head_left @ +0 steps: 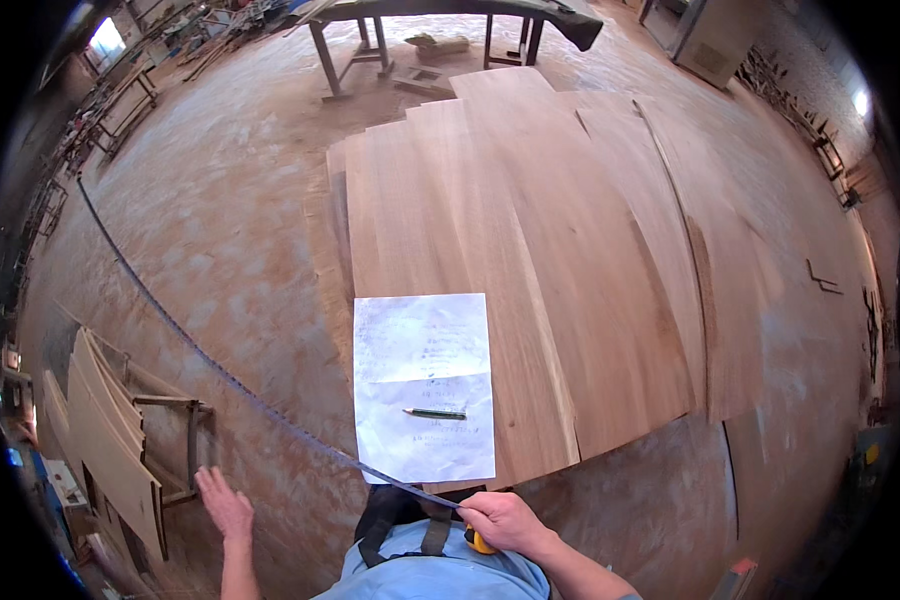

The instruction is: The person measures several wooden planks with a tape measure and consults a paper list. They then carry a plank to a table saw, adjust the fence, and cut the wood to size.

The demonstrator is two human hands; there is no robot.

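Close to my body, my right hand (508, 521) is closed on a tape measure; part of its yellow case (478, 541) shows below the fingers. From that hand the long dark tape blade (215, 368) runs out across the floor to the far left, crossing the lower edge of a paper sheet (420, 340). A dark green pencil (434, 413) lies on this creased, handwritten sheet. Beneath the sheet are wide wooden panels (590, 250). My left hand (225, 503) is held out to the left with fingers extended and nothing in it, near a wooden frame.
Curved wooden pieces (110, 430) lean beside the frame (192, 440) at the left. A dark-topped workbench (440, 10) stands beyond the panels, with wood scraps (435, 45) beneath it. A bent metal rod (823, 279) lies on the dusty floor at the right.
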